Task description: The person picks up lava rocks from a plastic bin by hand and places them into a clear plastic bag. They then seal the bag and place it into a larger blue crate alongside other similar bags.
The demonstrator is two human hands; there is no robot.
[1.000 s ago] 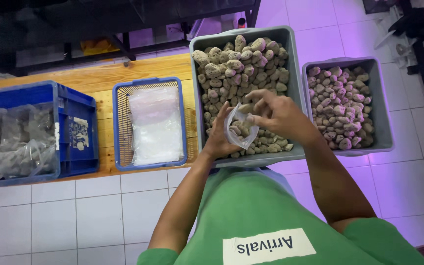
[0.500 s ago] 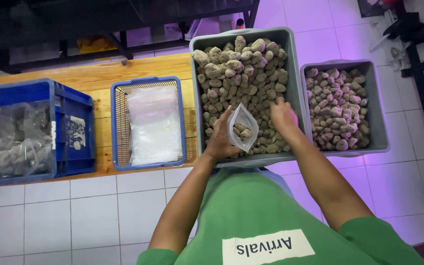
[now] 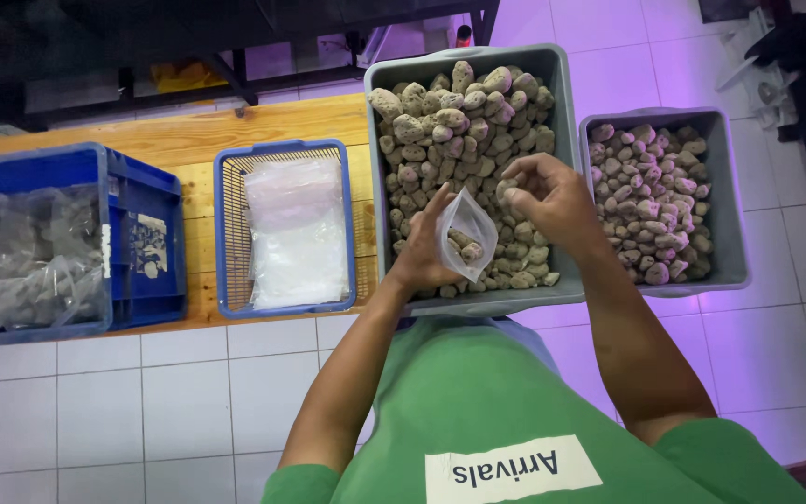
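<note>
Stones are filling the big grey bin [image 3: 562, 168] in front of me, and I am working directly over it. My left hand [image 3: 426, 257] is pinching a small clear plastic bag [image 3: 468, 245] by its edge, fingers clamped on the film, holding its mouth up above the pile; a few stones are already sitting inside. My right hand [image 3: 548, 191] is hovering just beside the bag's opening, fingers curled together around a porous stone [image 3: 507, 194].

I am judging the bag as thin, limp and slippery, so it is sagging under its load and is best gripped at the rim, where the film bunches. The stones look rough, light for their bulk and hard, easy to pinch 1 at a time, though crumbly at the surface perhaps.

To my right a 2nd grey bin [image 3: 729, 205] is holding smaller, pinkish stones, just beside the first. To my left a blue wire basket [image 3: 230, 233] is holding a stack of empty clear bags [image 3: 296, 229], and further left a blue crate [image 3: 142, 243] is holding filled bags. All are resting on a wooden pallet [image 3: 188, 131] on the tiled floor [image 3: 142, 401]. Nothing is blocking the bag's mouth except my own fingers.
</note>
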